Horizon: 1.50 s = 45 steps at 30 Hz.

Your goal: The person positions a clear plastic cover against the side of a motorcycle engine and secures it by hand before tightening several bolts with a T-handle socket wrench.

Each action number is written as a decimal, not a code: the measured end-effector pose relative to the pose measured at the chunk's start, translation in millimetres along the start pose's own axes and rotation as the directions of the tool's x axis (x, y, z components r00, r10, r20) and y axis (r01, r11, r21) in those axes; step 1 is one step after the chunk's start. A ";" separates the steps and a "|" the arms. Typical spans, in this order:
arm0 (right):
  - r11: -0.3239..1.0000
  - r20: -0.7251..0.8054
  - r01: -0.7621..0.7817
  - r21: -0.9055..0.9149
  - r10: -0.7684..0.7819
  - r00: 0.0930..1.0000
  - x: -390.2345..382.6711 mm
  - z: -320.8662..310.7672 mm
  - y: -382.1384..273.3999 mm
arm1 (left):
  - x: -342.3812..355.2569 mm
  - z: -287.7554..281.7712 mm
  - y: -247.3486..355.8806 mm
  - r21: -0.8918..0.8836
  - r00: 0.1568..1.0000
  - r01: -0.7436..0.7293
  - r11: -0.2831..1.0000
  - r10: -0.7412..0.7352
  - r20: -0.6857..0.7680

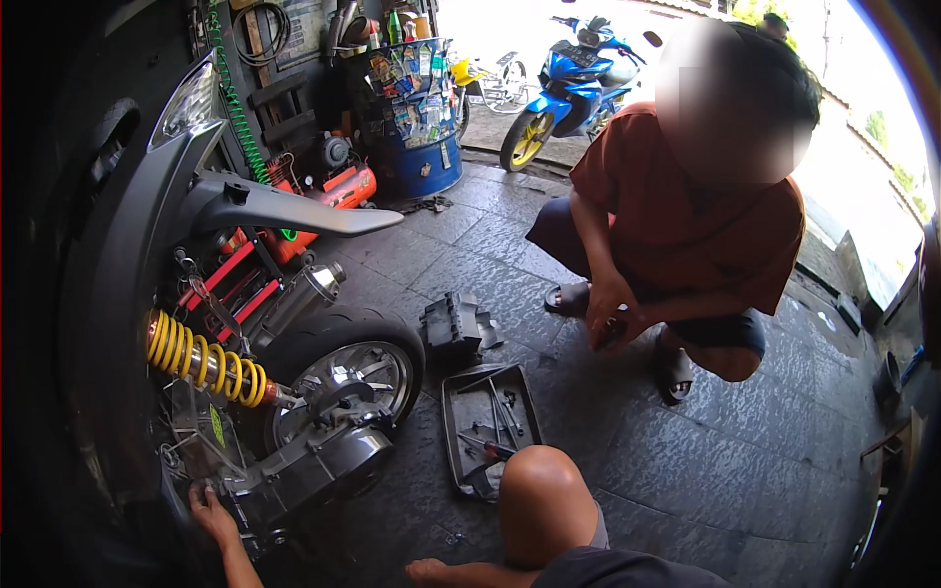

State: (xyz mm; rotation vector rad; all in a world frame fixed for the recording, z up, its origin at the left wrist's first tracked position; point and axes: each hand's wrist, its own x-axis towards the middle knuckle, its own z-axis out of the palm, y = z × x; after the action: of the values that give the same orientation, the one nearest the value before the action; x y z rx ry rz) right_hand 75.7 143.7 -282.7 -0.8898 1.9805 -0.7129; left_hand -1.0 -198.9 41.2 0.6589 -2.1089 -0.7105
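Note:
My left hand [211, 514] reaches in low beside the engine [323, 468] of a scooter with dark bodywork [118, 284]. Its fingers are bent against a part under the body panel; what they grip is hidden. A yellow coil-spring shock absorber [208, 359] slants above that hand, running toward the rear wheel [358, 377]. At the lower edge, left of my bent knee [542, 490], is my right hand [427, 571], partly cut off by the frame. Its fingers look curled, and anything in them cannot be made out.
A black tray [449, 431] with several tools lies before my knee, near a dark plastic housing [453, 323]. Another person [696, 225] squats opposite, hands together. Behind are an orange compressor [343, 186], a blue drum [421, 171] and a blue motorcycle [573, 88].

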 end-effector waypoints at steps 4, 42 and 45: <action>0.995 -0.141 -0.089 0.033 0.093 0.986 -31.8 -69.4 33.2 | 8.6 105.3 53.1 -0.178 0.994 -0.042 0.983 0.059 0.089; 0.995 0.006 0.002 -0.100 -0.002 1.000 -38.9 -58.4 -16.1 | -8.2 81.5 103.3 -0.002 1.000 0.019 1.000 -0.019 0.020; 0.998 0.089 -0.056 -0.032 0.059 0.994 -45.2 -86.8 -25.9 | -15.2 98.2 107.7 -0.117 0.998 0.052 0.992 -0.047 0.048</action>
State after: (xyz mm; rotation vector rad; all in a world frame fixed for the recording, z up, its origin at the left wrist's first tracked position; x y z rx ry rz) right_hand 28.0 177.7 -200.1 -0.8639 1.9329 -0.6026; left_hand -95.0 -87.2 54.6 0.6371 -2.0797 -0.8781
